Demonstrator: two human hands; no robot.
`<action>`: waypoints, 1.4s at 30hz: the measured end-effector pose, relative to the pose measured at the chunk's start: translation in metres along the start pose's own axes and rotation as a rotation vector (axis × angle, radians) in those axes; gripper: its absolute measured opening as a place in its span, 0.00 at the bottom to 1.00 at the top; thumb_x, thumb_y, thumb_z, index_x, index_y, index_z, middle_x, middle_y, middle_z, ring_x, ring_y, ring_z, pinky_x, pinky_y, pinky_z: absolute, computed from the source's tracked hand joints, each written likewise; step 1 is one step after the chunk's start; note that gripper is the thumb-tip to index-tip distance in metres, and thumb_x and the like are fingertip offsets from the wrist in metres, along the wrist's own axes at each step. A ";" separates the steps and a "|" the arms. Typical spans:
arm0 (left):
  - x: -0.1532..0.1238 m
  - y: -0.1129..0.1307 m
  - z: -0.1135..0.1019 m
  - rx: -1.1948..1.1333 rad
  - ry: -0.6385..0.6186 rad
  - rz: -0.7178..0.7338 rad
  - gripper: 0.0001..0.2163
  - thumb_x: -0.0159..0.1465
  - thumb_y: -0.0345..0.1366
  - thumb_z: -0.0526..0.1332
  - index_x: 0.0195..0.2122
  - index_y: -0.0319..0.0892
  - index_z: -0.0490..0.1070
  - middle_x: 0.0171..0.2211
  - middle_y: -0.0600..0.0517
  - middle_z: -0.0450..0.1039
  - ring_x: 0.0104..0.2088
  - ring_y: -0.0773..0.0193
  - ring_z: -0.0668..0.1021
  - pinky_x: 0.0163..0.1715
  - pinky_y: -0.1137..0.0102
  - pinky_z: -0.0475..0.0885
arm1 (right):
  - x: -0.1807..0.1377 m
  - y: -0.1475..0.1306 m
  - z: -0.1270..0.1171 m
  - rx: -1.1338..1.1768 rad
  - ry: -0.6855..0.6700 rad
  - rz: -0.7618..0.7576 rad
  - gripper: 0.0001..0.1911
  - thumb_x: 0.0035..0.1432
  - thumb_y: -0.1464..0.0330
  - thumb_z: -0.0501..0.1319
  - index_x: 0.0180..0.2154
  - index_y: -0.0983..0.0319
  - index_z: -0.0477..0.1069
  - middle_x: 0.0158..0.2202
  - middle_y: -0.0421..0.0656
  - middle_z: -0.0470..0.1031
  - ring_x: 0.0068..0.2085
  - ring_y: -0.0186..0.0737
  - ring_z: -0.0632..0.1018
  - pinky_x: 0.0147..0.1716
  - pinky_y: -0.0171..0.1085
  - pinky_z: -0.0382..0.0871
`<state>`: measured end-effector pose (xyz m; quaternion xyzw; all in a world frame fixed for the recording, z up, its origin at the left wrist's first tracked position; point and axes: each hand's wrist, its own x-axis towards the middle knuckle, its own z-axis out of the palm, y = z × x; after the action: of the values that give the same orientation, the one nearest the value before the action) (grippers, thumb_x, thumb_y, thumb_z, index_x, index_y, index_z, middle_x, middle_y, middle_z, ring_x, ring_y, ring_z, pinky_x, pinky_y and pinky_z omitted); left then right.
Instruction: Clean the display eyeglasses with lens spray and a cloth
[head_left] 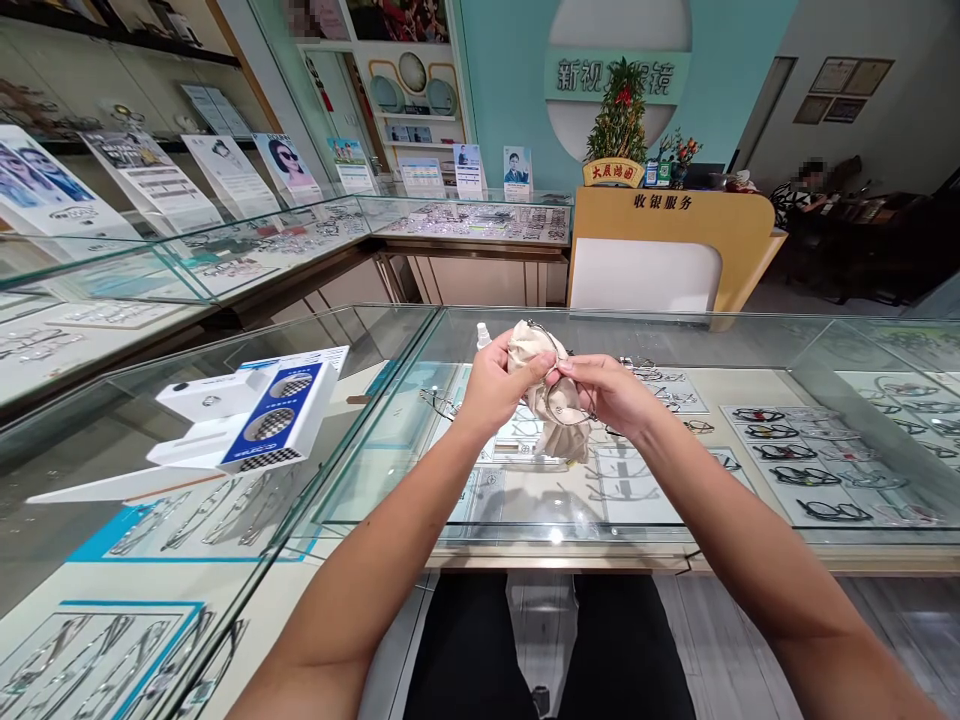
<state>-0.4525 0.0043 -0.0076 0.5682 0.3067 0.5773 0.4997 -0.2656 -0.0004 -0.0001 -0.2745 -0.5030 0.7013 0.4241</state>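
Note:
My left hand (496, 380) is closed on a crumpled beige cloth (564, 440) that hangs down above the glass counter. Against the cloth is a pair of thin, dark-rimmed eyeglasses (551, 408), partly hidden by fingers and fabric. My right hand (611, 390) pinches the eyeglasses near their middle, its fingertips meeting those of the left. Just behind my left hand stands a small white bottle (482, 334), its lower part covered by the hand.
The glass display counter (480, 535) beneath my hands holds several eyeglasses (784, 452). An opened blue-and-white box (281, 415) lies on the glass at left. Beyond are more showcases (480, 222) with standing cards, and a yellow-fronted cashier desk (742, 225). A person (810, 195) sits at far right.

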 end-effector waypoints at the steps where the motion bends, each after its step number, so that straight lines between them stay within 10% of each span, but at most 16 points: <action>1: -0.001 0.000 0.001 0.003 0.015 0.017 0.24 0.56 0.53 0.82 0.37 0.41 0.76 0.28 0.53 0.78 0.27 0.66 0.75 0.30 0.72 0.72 | 0.000 0.001 0.002 0.002 -0.010 0.000 0.20 0.50 0.53 0.83 0.33 0.63 0.88 0.27 0.43 0.83 0.26 0.32 0.79 0.28 0.31 0.75; 12: -0.002 -0.006 0.006 0.079 0.222 0.157 0.27 0.69 0.60 0.71 0.27 0.44 0.65 0.23 0.57 0.62 0.25 0.69 0.63 0.27 0.70 0.60 | 0.000 0.013 0.012 -0.090 -0.065 0.003 0.22 0.52 0.49 0.81 0.34 0.62 0.89 0.31 0.46 0.86 0.33 0.39 0.84 0.35 0.34 0.78; 29: 0.001 0.000 0.000 -0.176 -0.035 -0.045 0.30 0.49 0.46 0.87 0.47 0.40 0.76 0.32 0.53 0.80 0.31 0.65 0.79 0.33 0.71 0.75 | 0.002 0.002 0.004 -0.027 0.067 -0.059 0.18 0.51 0.53 0.80 0.31 0.61 0.84 0.25 0.39 0.77 0.23 0.31 0.69 0.21 0.32 0.58; 42: -0.005 -0.006 0.010 0.026 0.251 0.158 0.27 0.67 0.62 0.72 0.30 0.45 0.67 0.21 0.58 0.64 0.22 0.69 0.65 0.24 0.70 0.61 | -0.001 0.016 0.025 0.055 -0.055 0.018 0.22 0.50 0.50 0.83 0.32 0.62 0.86 0.25 0.40 0.79 0.25 0.33 0.77 0.28 0.32 0.74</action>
<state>-0.4425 -0.0010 -0.0129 0.5206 0.3284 0.6773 0.4030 -0.2911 -0.0152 -0.0068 -0.2479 -0.4927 0.7258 0.4110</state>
